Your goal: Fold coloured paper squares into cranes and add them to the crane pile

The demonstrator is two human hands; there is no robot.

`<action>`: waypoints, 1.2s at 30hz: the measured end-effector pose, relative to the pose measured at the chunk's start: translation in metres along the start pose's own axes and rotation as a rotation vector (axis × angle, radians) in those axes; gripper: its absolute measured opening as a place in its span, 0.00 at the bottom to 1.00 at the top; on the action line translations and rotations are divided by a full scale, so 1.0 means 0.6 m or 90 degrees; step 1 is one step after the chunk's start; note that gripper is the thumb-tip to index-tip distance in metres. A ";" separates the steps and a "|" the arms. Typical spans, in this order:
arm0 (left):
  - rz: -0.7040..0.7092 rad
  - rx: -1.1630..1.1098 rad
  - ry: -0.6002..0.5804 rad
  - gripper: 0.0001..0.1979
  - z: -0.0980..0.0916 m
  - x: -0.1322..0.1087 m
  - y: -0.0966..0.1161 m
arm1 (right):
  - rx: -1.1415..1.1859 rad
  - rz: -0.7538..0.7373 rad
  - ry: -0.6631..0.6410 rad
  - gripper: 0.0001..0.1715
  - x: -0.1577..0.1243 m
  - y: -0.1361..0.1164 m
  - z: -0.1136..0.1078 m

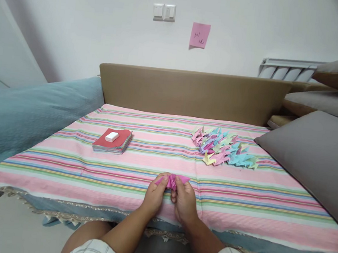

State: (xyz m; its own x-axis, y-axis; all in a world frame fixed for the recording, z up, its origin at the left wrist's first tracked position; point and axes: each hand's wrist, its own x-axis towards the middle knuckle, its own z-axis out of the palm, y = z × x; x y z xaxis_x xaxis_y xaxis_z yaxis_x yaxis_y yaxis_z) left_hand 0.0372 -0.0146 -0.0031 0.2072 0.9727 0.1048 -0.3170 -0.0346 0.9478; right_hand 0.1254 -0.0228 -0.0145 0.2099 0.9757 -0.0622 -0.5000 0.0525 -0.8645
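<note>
My left hand and my right hand meet over the front of the striped cloth, fingers pinched on a pink folded paper piece that they hold between them. The paper's pointed tips stick out to the left and right above my fingertips. Both hands rest close to the cloth's near edge.
A stack of coloured paper sheets with a small white box on top lies at the left. A heap of several folded paper cranes lies at the right back. Grey cushions stand right, a blue blanket left, a brown headboard behind.
</note>
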 end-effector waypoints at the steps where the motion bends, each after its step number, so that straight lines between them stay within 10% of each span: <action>1: -0.002 -0.032 -0.008 0.19 0.002 0.000 0.000 | 0.024 0.011 0.003 0.21 0.001 -0.001 0.001; 36: -0.057 -0.249 0.055 0.12 0.008 0.003 0.003 | 0.178 0.077 -0.008 0.18 0.006 -0.020 -0.008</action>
State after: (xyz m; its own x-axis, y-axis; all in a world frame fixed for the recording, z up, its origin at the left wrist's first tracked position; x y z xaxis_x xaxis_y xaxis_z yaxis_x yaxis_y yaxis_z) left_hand 0.0416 -0.0143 0.0004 0.1764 0.9842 -0.0152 -0.6332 0.1253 0.7638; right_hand 0.1360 -0.0211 -0.0064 0.1257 0.9809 -0.1482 -0.7329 -0.0089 -0.6803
